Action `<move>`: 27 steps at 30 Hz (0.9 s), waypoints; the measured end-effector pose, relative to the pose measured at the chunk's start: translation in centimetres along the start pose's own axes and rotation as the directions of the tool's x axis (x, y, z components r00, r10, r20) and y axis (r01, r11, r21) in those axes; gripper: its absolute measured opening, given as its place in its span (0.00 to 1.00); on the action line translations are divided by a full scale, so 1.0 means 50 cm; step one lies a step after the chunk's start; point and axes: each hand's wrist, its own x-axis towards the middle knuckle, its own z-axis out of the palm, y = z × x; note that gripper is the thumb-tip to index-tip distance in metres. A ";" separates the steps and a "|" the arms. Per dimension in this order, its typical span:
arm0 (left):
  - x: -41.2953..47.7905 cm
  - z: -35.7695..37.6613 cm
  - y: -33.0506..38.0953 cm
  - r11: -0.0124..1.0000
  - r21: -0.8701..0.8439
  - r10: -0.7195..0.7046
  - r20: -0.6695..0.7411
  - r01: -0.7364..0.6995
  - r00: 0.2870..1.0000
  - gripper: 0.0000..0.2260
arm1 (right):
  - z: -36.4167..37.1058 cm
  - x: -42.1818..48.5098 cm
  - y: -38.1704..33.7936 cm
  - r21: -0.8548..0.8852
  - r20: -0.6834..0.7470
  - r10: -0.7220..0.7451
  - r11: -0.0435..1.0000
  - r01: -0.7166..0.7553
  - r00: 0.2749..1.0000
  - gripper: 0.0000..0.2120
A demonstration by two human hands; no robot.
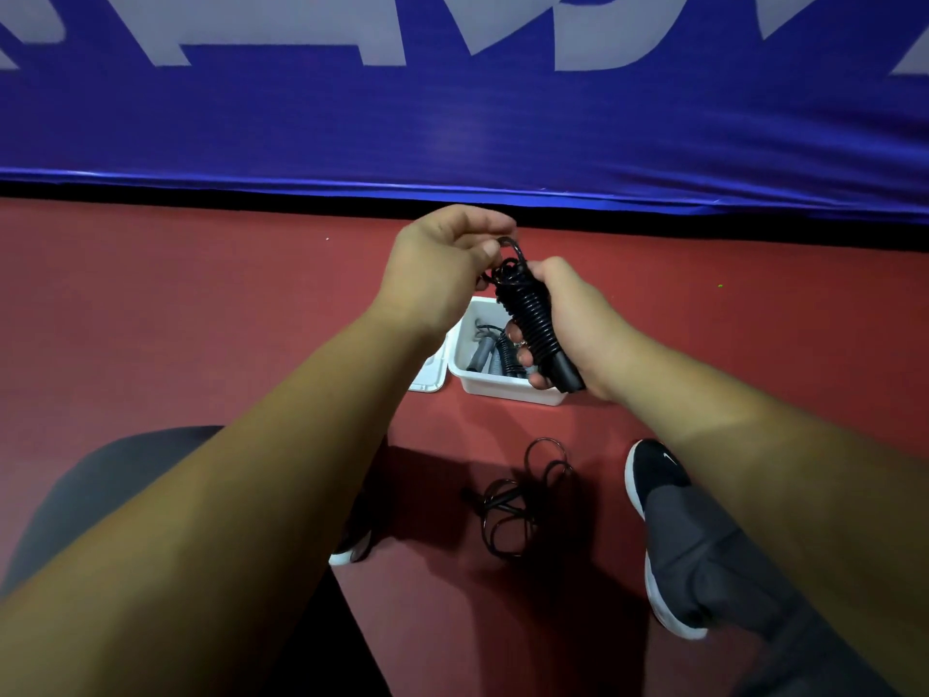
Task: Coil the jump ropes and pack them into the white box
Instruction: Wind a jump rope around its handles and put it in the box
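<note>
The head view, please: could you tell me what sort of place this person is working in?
Probably an indoor sports hall: a red court-like floor, a blue banner with big white lettering along its edge, and a loose jump rope lying near the white box.

Not much to actually read here, tbh. The blue banner (452,123) across the top of the frame has huge white lettering (301,27) on it, but the upper edge cuts it off, so I only get the bottom halves of the letters and can't make out a word. The only other thing is my black shoe (653,477) at lower right, which has a small white swoosh-shaped mark (668,456) on its top. There's no wording next to it.
</note>
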 end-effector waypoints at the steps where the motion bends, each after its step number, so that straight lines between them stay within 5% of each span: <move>1: 0.000 0.000 0.000 1.000 0.015 0.012 -0.008 -0.012 1.000 0.11 | -0.001 0.001 0.000 -0.010 0.006 -0.005 1.000 0.006 1.000 0.20; 7: 0.000 -0.001 -0.005 0.992 0.129 0.027 -0.082 -0.016 0.996 0.01 | -0.004 0.003 0.004 -0.048 0.021 -0.013 0.999 0.014 1.000 0.22; 27: 0.006 0.010 -0.013 0.947 0.317 0.035 0.068 -0.055 0.997 0.10 | 0.002 -0.007 0.007 -0.103 -0.071 0.050 0.993 -0.057 0.996 0.27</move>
